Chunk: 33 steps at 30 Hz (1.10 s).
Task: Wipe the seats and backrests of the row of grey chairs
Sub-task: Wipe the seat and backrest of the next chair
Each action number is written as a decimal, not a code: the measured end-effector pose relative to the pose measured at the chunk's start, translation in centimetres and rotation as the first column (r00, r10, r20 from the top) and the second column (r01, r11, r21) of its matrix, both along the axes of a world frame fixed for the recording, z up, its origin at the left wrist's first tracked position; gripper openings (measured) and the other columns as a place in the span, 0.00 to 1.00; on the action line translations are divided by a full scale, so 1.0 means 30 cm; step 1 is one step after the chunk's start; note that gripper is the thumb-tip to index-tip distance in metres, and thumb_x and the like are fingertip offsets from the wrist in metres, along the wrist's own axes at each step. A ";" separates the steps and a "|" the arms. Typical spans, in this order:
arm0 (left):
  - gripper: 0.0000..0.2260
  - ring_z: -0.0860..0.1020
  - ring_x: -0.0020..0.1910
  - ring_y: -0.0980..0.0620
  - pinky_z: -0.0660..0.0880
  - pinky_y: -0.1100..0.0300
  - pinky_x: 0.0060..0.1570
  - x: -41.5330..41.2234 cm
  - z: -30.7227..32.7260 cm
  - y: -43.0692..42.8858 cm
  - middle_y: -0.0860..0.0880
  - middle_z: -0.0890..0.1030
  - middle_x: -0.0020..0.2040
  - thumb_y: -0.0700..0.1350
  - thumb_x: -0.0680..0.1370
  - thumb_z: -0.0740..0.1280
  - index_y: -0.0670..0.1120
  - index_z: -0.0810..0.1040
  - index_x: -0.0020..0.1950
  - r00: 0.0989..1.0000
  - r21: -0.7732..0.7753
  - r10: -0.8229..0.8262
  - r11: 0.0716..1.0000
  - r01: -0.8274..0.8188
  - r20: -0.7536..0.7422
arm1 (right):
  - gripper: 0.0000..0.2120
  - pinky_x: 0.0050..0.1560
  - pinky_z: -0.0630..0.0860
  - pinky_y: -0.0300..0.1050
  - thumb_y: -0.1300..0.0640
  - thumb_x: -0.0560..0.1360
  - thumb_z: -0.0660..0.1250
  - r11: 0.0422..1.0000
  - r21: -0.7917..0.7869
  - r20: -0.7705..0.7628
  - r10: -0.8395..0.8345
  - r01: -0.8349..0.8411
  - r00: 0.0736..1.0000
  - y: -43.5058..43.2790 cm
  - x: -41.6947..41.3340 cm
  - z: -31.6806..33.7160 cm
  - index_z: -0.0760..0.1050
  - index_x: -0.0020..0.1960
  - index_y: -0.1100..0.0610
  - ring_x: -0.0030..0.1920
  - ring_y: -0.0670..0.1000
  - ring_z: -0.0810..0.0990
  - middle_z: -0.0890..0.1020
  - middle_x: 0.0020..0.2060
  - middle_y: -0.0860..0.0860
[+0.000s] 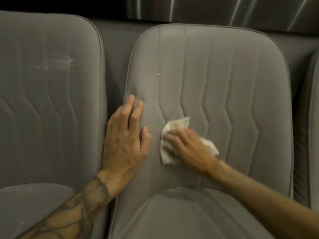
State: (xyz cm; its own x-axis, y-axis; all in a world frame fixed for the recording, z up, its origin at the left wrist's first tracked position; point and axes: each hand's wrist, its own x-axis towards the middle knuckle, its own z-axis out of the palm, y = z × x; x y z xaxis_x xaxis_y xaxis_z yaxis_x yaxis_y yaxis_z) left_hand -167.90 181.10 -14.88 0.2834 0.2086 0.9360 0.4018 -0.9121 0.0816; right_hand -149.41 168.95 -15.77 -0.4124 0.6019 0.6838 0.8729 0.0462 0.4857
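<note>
A grey padded chair fills the middle of the view, its stitched backrest upright and its seat at the bottom. My left hand lies flat with straight fingers on the backrest's left edge. My right hand presses a crumpled white wipe against the lower middle of the backrest; the hand is motion-blurred, and its fingers cover the wipe's centre.
A second grey chair stands to the left, its backrest carrying pale smudges and its seat low in the corner. The edge of a third chair shows at the right. A dark wall with shiny panels runs behind.
</note>
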 end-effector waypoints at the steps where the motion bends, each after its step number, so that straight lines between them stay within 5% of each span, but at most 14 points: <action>1: 0.28 0.71 0.74 0.36 0.67 0.42 0.75 -0.006 0.006 -0.002 0.40 0.66 0.81 0.46 0.81 0.63 0.41 0.67 0.81 1.000 0.002 -0.002 1.000 0.002 -0.011 | 0.15 0.48 0.76 0.54 0.55 0.81 0.64 0.997 0.076 0.002 0.000 0.000 1.000 0.033 0.001 0.107 0.73 0.63 0.62 0.47 0.63 0.82 0.82 0.53 0.63; 5: 0.27 0.71 0.75 0.42 0.64 0.42 0.77 -0.050 0.031 0.005 0.43 0.67 0.81 0.47 0.81 0.61 0.44 0.67 0.81 0.996 0.060 0.038 0.998 -0.033 -0.083 | 0.16 0.57 0.72 0.57 0.53 0.82 0.62 0.884 0.442 -0.304 -0.013 0.153 0.953 0.191 -0.009 0.601 0.75 0.61 0.65 0.54 0.64 0.76 0.76 0.56 0.64; 7: 0.26 0.73 0.74 0.44 0.60 0.41 0.78 -0.083 0.052 0.027 0.44 0.69 0.80 0.48 0.83 0.60 0.44 0.68 0.81 0.988 0.153 0.086 0.986 -0.065 -0.132 | 0.16 0.59 0.71 0.56 0.52 0.82 0.60 0.870 0.446 -0.416 -0.006 0.209 0.910 0.241 -0.037 0.675 0.74 0.61 0.64 0.56 0.62 0.75 0.75 0.57 0.63; 10: 0.24 0.71 0.76 0.43 0.57 0.40 0.79 -0.135 0.078 0.081 0.45 0.70 0.80 0.48 0.84 0.59 0.45 0.69 0.80 0.973 0.251 0.129 0.965 -0.078 -0.191 | 0.13 0.61 0.73 0.55 0.56 0.82 0.63 0.946 0.324 -0.311 0.082 0.025 0.947 0.236 -0.156 0.475 0.75 0.60 0.65 0.56 0.62 0.75 0.76 0.56 0.63; 13: 0.25 0.65 0.81 0.43 0.56 0.38 0.80 -0.162 0.081 0.120 0.44 0.68 0.81 0.48 0.83 0.59 0.42 0.68 0.80 0.973 0.173 0.139 0.979 -0.107 -0.185 | 0.12 0.58 0.75 0.55 0.58 0.82 0.66 0.970 0.230 -0.292 0.141 -0.073 0.946 0.164 -0.204 0.300 0.76 0.58 0.67 0.54 0.61 0.76 0.77 0.54 0.62; 16: 0.24 0.63 0.82 0.44 0.55 0.36 0.80 -0.161 0.070 0.137 0.43 0.68 0.81 0.48 0.83 0.58 0.42 0.69 0.79 0.976 0.126 0.119 0.987 -0.096 -0.181 | 0.13 0.56 0.74 0.60 0.57 0.83 0.64 0.979 0.204 -0.217 0.043 0.002 0.975 0.193 -0.160 0.426 0.75 0.59 0.67 0.54 0.64 0.77 0.77 0.54 0.64; 20: 0.23 0.62 0.82 0.45 0.55 0.36 0.80 -0.151 0.056 0.151 0.44 0.69 0.80 0.49 0.84 0.57 0.42 0.69 0.78 0.980 0.132 0.100 0.988 -0.078 -0.172 | 0.15 0.57 0.71 0.53 0.53 0.82 0.62 0.912 0.382 -0.408 0.020 0.151 0.913 0.300 -0.153 0.691 0.74 0.61 0.63 0.55 0.59 0.75 0.75 0.58 0.61; 27: 0.21 0.64 0.81 0.44 0.54 0.38 0.81 -0.151 0.036 0.154 0.43 0.74 0.76 0.48 0.83 0.58 0.40 0.74 0.73 0.994 0.133 0.032 0.991 -0.018 -0.104 | 0.11 0.57 0.74 0.55 0.58 0.81 0.67 0.983 0.125 -0.230 0.163 -0.137 0.959 0.203 -0.287 0.336 0.77 0.57 0.66 0.53 0.60 0.76 0.78 0.54 0.61; 29: 0.18 0.65 0.81 0.44 0.55 0.38 0.81 -0.152 0.038 0.154 0.42 0.75 0.74 0.47 0.84 0.59 0.39 0.78 0.68 0.995 0.132 0.020 0.991 -0.007 -0.098 | 0.12 0.56 0.74 0.55 0.56 0.82 0.66 0.988 0.124 -0.188 0.109 -0.086 0.976 0.228 -0.247 0.420 0.77 0.58 0.66 0.54 0.60 0.76 0.77 0.55 0.62; 33: 0.14 0.65 0.80 0.43 0.55 0.37 0.80 -0.154 0.038 0.155 0.41 0.76 0.72 0.47 0.84 0.59 0.40 0.80 0.60 0.990 0.132 0.038 0.991 -0.020 -0.136 | 0.15 0.57 0.72 0.50 0.52 0.82 0.63 0.947 0.307 -0.344 0.014 0.099 0.939 0.327 -0.214 0.624 0.75 0.60 0.63 0.55 0.57 0.75 0.76 0.58 0.60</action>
State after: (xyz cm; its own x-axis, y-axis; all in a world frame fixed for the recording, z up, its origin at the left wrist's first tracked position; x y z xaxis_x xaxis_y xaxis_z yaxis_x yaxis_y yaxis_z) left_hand -172.51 185.75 -13.75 0.4070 0.0974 0.9082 0.4274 -0.8990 -0.0951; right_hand -155.83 178.76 2.96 -0.1021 0.3436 0.9336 0.9844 -0.1006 0.1446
